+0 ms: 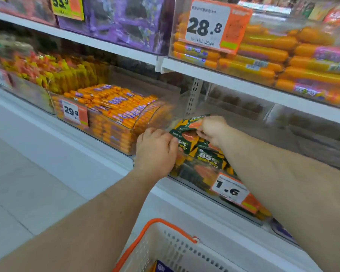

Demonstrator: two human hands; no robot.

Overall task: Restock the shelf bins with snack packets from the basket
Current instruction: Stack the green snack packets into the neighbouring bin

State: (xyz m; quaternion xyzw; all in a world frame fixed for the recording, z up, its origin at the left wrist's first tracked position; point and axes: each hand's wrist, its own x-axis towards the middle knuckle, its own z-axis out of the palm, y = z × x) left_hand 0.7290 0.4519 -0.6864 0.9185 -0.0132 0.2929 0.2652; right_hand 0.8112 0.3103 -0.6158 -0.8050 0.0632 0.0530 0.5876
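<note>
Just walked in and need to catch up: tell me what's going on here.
A person is restocking a shop shelf. Both hands are in the clear bin tagged 1.6: the right hand pinches a green packet at the top of the pile, and the left hand holds the packets at the bin's left edge. The bin already holds several of these packets. The white basket with orange handles sits below, with a packet showing inside.
</note>
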